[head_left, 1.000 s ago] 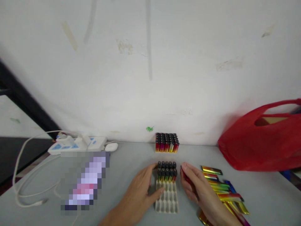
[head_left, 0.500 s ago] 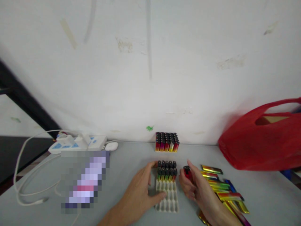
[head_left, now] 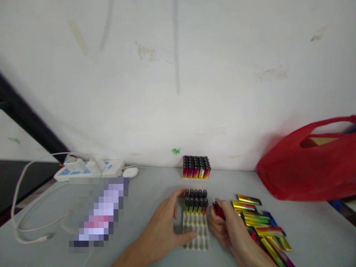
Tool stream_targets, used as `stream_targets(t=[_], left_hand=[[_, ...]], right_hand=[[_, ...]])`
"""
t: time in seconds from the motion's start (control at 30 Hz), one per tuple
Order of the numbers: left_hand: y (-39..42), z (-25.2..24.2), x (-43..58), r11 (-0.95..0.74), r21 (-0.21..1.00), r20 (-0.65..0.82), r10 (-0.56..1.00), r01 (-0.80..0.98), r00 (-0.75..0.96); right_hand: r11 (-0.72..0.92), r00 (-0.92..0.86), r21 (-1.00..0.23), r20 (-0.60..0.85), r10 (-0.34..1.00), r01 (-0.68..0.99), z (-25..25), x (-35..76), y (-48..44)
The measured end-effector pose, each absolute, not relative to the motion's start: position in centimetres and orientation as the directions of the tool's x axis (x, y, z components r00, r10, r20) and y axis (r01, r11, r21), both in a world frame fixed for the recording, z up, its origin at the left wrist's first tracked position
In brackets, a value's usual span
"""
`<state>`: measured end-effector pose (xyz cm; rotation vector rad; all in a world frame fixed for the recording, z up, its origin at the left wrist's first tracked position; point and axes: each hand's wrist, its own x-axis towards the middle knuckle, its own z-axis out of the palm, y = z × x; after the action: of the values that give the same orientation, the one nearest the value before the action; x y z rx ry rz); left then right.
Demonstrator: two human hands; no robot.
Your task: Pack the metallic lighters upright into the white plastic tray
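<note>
A pale plastic tray (head_left: 195, 233) with rows of small slots lies on the table. Upright lighters (head_left: 196, 204) with black tops and shiny coloured bodies fill its two far rows; the near slots hold nothing. My left hand (head_left: 164, 226) grips the tray from the left, thumb over the near slots and index finger by the far lighters. Just right of the tray, my right hand (head_left: 226, 224) is closed around a red lighter (head_left: 218, 210), its thumb up near the black top. Part of that lighter is hidden by the fingers.
A full block of upright lighters (head_left: 196, 167) stands by the wall. Loose shiny lighters (head_left: 257, 218) lie scattered at right, below a red bag (head_left: 308, 167). At left are a power strip (head_left: 91, 168), a white cable (head_left: 20, 207) and a blurred-out phone-like object (head_left: 102, 215).
My right hand has shifted slightly left, closer to the tray, and its thumb has come down toward the red lighter's top. My left hand stays on the tray.
</note>
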<state>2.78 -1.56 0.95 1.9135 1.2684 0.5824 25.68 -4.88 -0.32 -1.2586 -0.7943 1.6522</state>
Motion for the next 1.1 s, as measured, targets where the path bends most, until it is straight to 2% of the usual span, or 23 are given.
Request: stream_targets(t=[0.2, 0.4, 0.5, 0.63, 0.97, 1.1], left_hand=[[-1.5, 1.3, 2.7, -0.200, 0.785, -0.066, 0.914, 0.586, 0.400], [-1.1, 1.6, 1.8, -0.190, 0.824, -0.107, 0.873, 0.534, 0.476], [-0.7, 1.3, 0.9, -0.234, 0.835, -0.101, 0.825, 0.498, 0.557], [-0.3, 0.7, 0.2, -0.340, 0.822, -0.046, 0.759, 0.456, 0.649], [-0.6, 1.0, 1.2, -0.315, 0.811, -0.035, 0.816, 0.494, 0.577], [-0.6, 0.9, 1.1, -0.323, 0.813, -0.020, 0.816, 0.484, 0.578]], right_hand=[[-0.496, -0.104, -0.822, -0.487, 0.867, -0.279, -1.1, 25.2, -3.9], [-0.507, -0.158, -0.802, -0.482, 0.862, -0.316, -2.3, 25.1, -3.2], [-0.528, -0.165, -0.777, -0.503, 0.848, -0.342, -2.7, 25.1, -3.1], [-0.494, -0.193, -0.787, -0.455, 0.869, -0.370, -2.9, 25.1, -3.0], [-0.454, -0.208, -0.819, -0.405, 0.890, -0.350, -1.9, 25.5, -3.7], [-0.432, -0.154, -0.829, -0.404, 0.902, -0.355, -2.0, 25.6, -3.9]])
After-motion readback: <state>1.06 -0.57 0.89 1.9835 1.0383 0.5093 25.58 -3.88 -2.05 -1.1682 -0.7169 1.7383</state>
